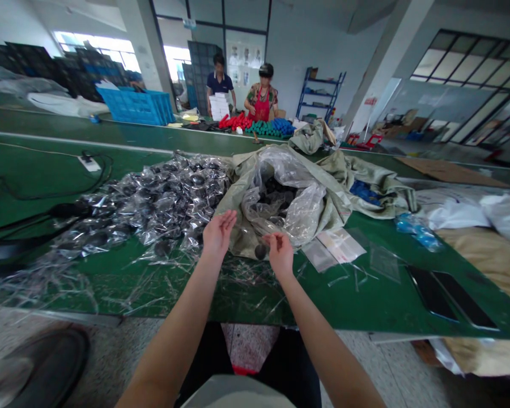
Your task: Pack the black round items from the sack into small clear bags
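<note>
My left hand [220, 233] is held at the near left side of a grey-green woven sack [242, 245], fingers stretched out and holding nothing visible. My right hand [280, 252] pinches its thumb and fingers together on what looks like a clear plastic bag, its film barely visible. Just left of those fingers is a round black piece [260, 251]; whether it sits inside the film I cannot tell. The sack stands open, with a clear liner [310, 207] folded out around dark pieces [276, 198]. To the left lies a heap of black pieces wrapped in clear bags [170, 195].
Torn plastic strips [144, 289] litter the green table [323, 311]. Flat clear bags [340, 245] and two phones [450, 297] lie at right. A second sack [391, 184] holds blue pieces. Across the table, two people stand behind red, green and blue rolls [266, 127], near a blue crate [138, 105].
</note>
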